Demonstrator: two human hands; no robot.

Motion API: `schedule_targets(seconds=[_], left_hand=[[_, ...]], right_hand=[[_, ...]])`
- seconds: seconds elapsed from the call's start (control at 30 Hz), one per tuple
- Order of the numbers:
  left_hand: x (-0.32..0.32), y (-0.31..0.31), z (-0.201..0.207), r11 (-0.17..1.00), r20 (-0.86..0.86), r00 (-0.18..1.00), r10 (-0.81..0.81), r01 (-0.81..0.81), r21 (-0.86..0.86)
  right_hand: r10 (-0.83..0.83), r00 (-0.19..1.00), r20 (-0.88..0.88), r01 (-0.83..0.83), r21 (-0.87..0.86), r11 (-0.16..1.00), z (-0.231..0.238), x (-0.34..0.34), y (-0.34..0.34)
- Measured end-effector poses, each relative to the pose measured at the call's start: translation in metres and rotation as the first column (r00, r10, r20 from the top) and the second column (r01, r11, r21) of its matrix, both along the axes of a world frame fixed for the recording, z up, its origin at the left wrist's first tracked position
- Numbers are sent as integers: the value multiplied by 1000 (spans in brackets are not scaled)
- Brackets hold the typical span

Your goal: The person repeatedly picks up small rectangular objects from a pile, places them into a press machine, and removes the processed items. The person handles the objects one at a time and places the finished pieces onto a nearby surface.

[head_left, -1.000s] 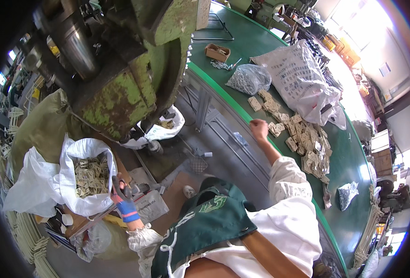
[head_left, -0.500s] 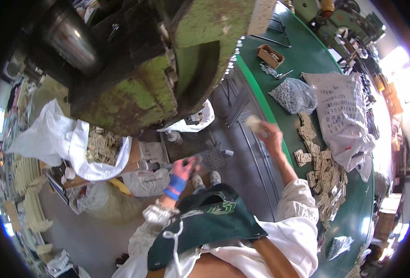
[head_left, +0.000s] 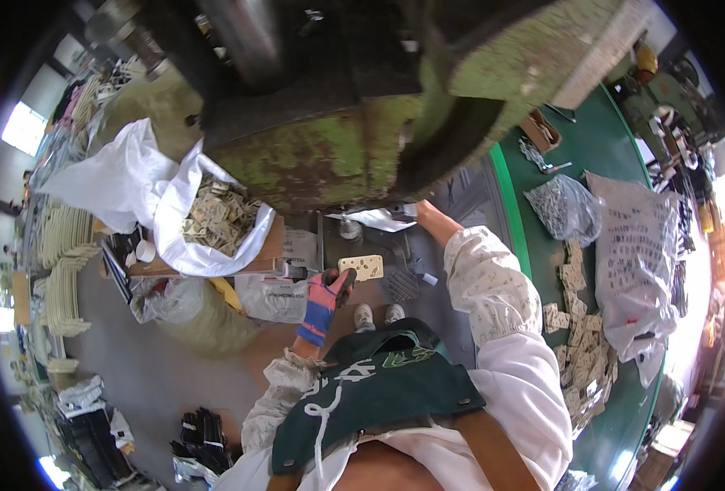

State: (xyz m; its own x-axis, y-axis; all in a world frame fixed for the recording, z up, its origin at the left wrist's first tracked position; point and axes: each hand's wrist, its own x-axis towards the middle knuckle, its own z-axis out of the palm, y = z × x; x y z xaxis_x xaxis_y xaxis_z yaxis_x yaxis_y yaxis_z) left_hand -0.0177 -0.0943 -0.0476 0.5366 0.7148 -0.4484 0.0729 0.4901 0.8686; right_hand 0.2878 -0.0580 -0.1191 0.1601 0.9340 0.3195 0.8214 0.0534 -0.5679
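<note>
While the gloved left hand [head_left: 326, 296] pinches a pale perforated plate [head_left: 361, 266] below the green press [head_left: 338, 155], the right hand [head_left: 421, 214] reaches under the machine, its grip hidden. Feeding seems underway; placing the plate likely needs careful alignment. More plates [head_left: 579, 344] litter the green bench [head_left: 616, 164]; a white sack [head_left: 166, 204] stands on the cluttered workshop floor.

Green press [head_left: 362, 155] blocks overhead; open gap beneath; white sack [head_left: 174, 204] crowds left.

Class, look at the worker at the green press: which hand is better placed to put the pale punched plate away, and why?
Probably the left hand: gloved, it already holds the pale plate near the open white sack. The right hand reaches under the press.
</note>
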Motion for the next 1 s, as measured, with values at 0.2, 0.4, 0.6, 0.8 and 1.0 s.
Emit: schedule_targets(seconds=[0.2, 0.4, 0.6, 0.8, 1.0], left_hand=[[-26, 5, -9, 994, -84, 992, 92, -86, 72], [-23, 10, -10, 996, -42, 995, 91, -90, 15], [-11, 16, 16, 999, 50, 999, 18, -19, 28], [-24, 24, 32, 997, 24, 1000, -5, 3, 78], [-40, 24, 39, 993, 143, 985, 101, -109, 50]], right_hand=[[36, 986, -165, -51, -89, 995, -18, 8, 5], [-92, 774, -627, 54, -79, 995, 43, -6, -50], [-55, 419, -906, -48, -82, 995, 143, -78, -82], [56, 971, -234, 45, 407, 912, 167, -120, -74], [139, 868, 477, -363, 420, 832, 157, -111, -61]])
